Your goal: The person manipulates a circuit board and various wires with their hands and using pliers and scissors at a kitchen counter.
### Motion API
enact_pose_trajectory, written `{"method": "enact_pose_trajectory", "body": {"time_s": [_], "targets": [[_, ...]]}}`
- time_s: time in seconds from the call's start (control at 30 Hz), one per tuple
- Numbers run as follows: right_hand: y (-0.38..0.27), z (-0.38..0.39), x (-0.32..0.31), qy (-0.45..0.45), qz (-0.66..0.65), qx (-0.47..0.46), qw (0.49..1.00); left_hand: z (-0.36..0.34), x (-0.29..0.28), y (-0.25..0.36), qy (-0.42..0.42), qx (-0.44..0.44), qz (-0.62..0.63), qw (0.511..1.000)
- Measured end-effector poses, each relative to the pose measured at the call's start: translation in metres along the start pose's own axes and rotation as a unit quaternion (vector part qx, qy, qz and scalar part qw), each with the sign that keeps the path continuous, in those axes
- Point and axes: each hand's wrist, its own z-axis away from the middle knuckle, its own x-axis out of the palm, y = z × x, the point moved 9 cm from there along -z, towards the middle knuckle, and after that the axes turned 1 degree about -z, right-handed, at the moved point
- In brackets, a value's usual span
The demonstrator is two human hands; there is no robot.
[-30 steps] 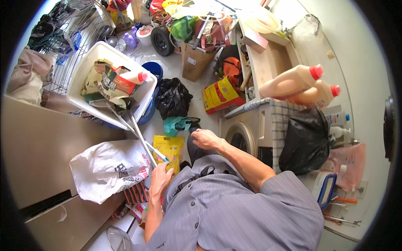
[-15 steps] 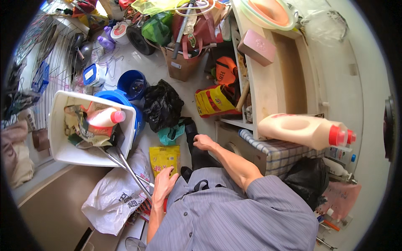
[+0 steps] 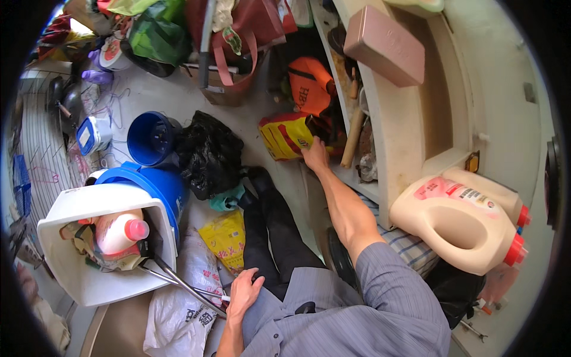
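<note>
My right hand (image 3: pixel 316 156) reaches forward to a yellow-and-red plastic bag (image 3: pixel 286 137) on the floor by the cabinet. Its fingers are closed on the bag's near right edge. The bag's mouth gapes toward an orange bag (image 3: pixel 311 86) with dark lettering behind it. Close to my lap, my left hand (image 3: pixel 245 291) hangs loosely curled with thumb and fingers apart, holding nothing. Beside it lie a yellow printed packet (image 3: pixel 225 238) and the metal handles (image 3: pixel 184 287) jutting from a tilted white bin (image 3: pixel 62 223). A bottle with a pink cap (image 3: pixel 117 233) lies in that bin.
A black plastic bag (image 3: pixel 209 156) sits ahead of my legs, with a blue bucket (image 3: pixel 148 140) left of it. On my right stands an open cream cabinet (image 3: pixel 380 128) carrying a pink box (image 3: pixel 386 46). Large beige jugs (image 3: pixel 410 208) with red caps rest nearby. White sacking (image 3: pixel 178 321) lies lower left.
My right hand has moved forward from above my leg to the yellow-and-red bag and taken hold of its edge. My left hand stays near my lap. The view has shifted.
</note>
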Motion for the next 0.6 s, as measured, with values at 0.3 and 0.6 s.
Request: {"method": "enact_pose_trajectory", "body": {"time_s": [0.3, 0.6], "targets": [[-0.042, 0.079, 0.109, 0.033, 0.187, -0.349, 0.918, -0.026, -0.028, 0.007, 0.006, 0.033, -0.010, 0.999], [-0.075, 0.146, 0.149, -0.104, 0.264, -0.430, 0.857, -0.025, -0.030, -0.021, 0.021, -0.033, 0.068, 0.997]]}}
